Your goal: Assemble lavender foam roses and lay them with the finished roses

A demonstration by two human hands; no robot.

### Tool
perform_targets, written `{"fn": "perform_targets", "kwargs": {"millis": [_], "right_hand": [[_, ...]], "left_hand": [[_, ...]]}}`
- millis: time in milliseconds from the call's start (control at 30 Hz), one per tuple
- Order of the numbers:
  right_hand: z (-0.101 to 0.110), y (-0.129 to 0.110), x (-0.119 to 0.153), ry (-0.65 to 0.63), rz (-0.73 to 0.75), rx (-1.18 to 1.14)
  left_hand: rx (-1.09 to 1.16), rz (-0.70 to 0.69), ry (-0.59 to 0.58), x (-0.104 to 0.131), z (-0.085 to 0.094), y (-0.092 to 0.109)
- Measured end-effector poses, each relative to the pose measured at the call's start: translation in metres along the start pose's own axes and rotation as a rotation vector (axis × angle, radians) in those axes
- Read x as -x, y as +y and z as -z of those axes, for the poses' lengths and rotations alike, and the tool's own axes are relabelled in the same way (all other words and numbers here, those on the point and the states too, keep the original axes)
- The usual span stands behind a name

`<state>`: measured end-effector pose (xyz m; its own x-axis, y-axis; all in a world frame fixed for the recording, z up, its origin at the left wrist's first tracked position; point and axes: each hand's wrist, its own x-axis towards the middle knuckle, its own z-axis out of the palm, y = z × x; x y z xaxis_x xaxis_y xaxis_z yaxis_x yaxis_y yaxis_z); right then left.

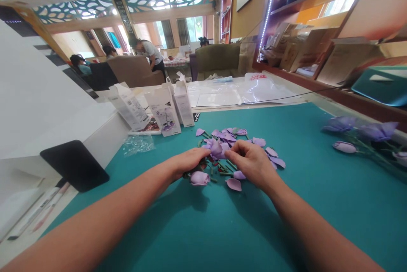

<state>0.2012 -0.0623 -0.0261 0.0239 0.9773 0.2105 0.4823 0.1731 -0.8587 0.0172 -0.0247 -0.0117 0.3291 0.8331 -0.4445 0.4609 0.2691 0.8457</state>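
My left hand [193,159] is closed around a purple flower [216,148] and its dark green stem. My right hand [249,159] pinches a petal at that flower's right side with thumb and forefinger. Below my left hand hangs a paler lilac bloom [200,178], which looks joined to the same stem. Loose purple petals and short green stem pieces lie on the teal mat [203,229] behind, under and between my hands. One loose petal [234,184] rests nearest to me.
White cardboard boxes [163,111] stand at the mat's back left, by a clear plastic wrapper [139,144]. A black tablet-like panel [75,165] leans at the left. Purple flowers [378,131] lie at the right. Several people are in the background.
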Motion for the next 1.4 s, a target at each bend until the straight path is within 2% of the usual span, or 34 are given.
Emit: {"fn": "perform_targets", "kwargs": {"millis": [267, 967, 1133, 1267, 1333, 1400], "right_hand": [[0.0, 0.001, 0.0, -0.021, -0.011, 0.045], [-0.008, 0.014, -0.002, -0.04, 0.116, 0.124], [-0.011, 0.014, -0.002, -0.031, 0.101, 0.128], [0.002, 0.012, -0.007, -0.059, 0.027, 0.007], [0.014, 0.014, -0.012, -0.003, 0.011, 0.009], [0.025, 0.021, -0.017, 0.059, 0.029, 0.114]], "left_hand": [[0.004, 0.011, 0.002, -0.001, -0.001, 0.001], [0.008, 0.042, -0.003, 0.0, -0.001, -0.002], [0.023, 0.04, -0.001, -0.002, 0.0, -0.004], [0.067, 0.049, -0.009, -0.003, 0.004, -0.003], [0.092, 0.045, -0.01, -0.002, 0.008, -0.002], [0.114, 0.035, -0.009, 0.0, 0.012, -0.001]]}}
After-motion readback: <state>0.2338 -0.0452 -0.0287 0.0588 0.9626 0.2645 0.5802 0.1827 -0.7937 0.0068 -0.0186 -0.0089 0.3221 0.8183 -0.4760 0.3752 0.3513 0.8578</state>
